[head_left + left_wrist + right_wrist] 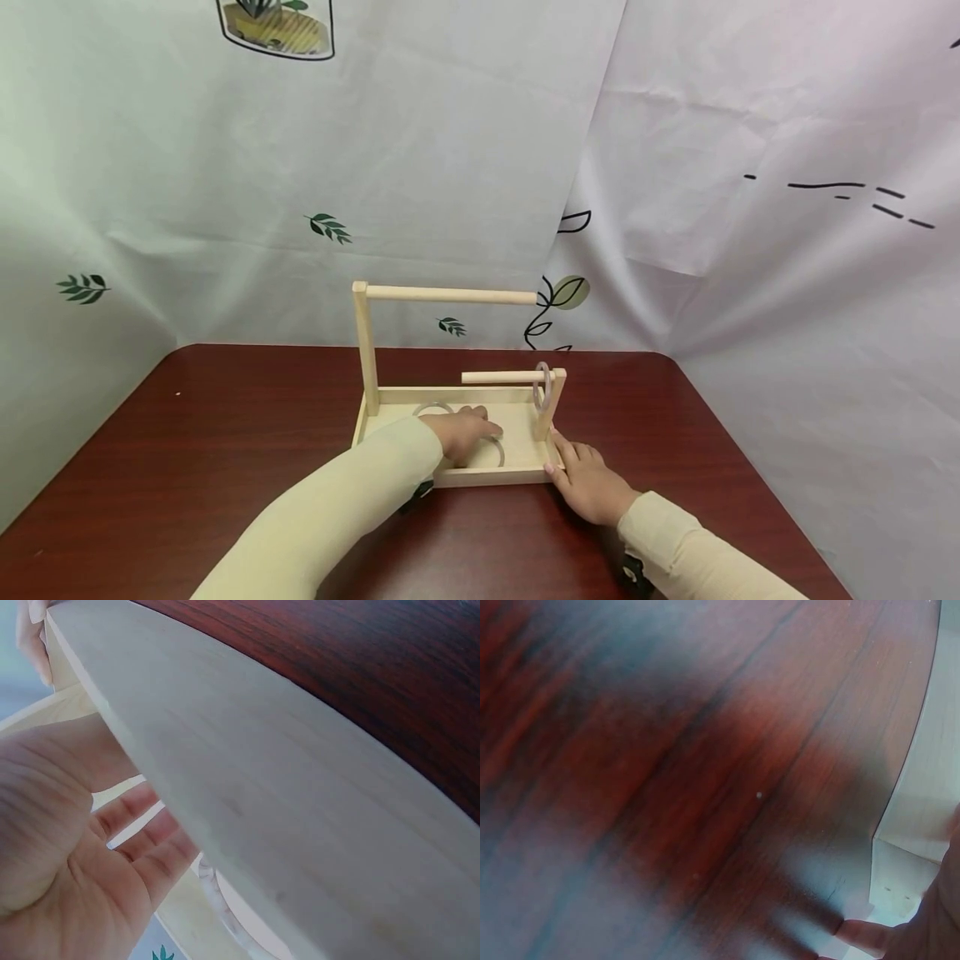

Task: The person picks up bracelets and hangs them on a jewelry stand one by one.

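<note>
A pale wooden tray with an upright post and a horizontal rod at each end stands on the table. My left hand reaches down inside it, over a ring on the tray floor. In the left wrist view the front wall hides its fingertips, so a grip on the ring cannot be made out. Another ring lies behind that hand. A third ring hangs on the lower rod, near its post. At the tray's right front corner rests my right hand, fingers mostly straight against the end.
The taller rod runs rightward from the left post, above the tray, with a free right end. Dark red-brown tabletop surrounds the tray. A white printed cloth hangs behind the table and at its sides.
</note>
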Tool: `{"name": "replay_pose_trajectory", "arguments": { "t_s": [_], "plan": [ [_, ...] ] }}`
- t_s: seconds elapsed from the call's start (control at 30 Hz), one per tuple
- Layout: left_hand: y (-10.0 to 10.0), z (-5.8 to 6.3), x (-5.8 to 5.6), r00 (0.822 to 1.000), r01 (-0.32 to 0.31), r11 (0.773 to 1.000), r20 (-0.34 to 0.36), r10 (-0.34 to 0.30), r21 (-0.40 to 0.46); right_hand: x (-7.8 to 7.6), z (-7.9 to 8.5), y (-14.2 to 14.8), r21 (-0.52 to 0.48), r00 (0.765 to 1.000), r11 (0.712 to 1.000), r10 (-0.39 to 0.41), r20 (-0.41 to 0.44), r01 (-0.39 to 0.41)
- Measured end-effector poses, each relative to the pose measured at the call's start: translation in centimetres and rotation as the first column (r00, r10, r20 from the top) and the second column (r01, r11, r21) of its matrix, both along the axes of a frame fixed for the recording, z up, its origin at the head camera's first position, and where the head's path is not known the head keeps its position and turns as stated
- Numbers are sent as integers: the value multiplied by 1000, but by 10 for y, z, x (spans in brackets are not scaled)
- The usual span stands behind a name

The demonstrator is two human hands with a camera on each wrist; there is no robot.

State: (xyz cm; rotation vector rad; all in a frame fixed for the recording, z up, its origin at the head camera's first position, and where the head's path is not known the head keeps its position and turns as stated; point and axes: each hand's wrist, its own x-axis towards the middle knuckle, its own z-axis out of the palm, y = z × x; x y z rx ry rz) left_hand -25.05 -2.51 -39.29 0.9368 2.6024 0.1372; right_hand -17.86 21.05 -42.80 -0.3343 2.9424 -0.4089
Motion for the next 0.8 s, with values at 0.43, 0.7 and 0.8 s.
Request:
{"name": "replay_pose_trajectory", "arguments": {
  "t_s": [0.43, 0.7, 0.8],
  "plan": [
    [1, -3, -1, 1000, -2, 1000, -1, 2, -13, 1, 0, -1, -18, 1000, 1000, -6, -6, 6],
    [-3, -3, 0, 1000, -8, 999, -27, 9, 33, 1, 1, -1, -21, 1000, 1000, -6, -8, 6],
    [-3, -3, 0, 1000, -9, 999, -28, 10, 45, 1, 0, -1, -20, 1000, 1000, -6, -12, 6]
  ]
}}
